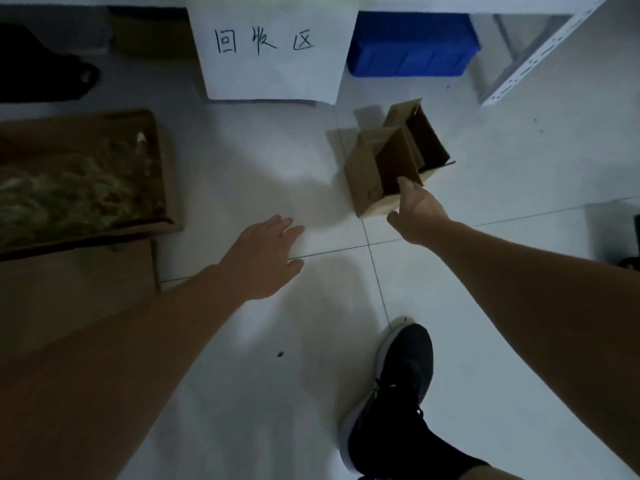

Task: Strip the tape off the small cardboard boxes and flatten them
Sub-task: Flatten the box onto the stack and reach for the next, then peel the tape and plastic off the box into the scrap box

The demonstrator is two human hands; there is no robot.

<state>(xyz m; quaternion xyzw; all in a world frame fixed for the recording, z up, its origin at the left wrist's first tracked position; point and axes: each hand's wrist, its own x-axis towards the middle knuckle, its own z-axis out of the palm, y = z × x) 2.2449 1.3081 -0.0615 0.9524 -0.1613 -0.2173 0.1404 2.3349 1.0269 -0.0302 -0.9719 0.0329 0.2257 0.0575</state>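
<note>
Lying at far left on the tiled floor [277, 393], a large carton [157, 168] holds a heap of crumpled tape-like scrap, with flat cardboard [86, 289] just beside its near edge. To its right the left hand [263, 258] hovers over the floor, palm down, fingers straight and nearly together, holding nothing, while a paper sign [273, 50] hangs beyond it beside a blue bin [412, 46]. Farther right the right hand [419, 213] reaches to the small open box [367, 174], fingers at its near rim and thumb apart, though whether they grip it cannot be told; a black shoe [398, 386] stands below.
</note>
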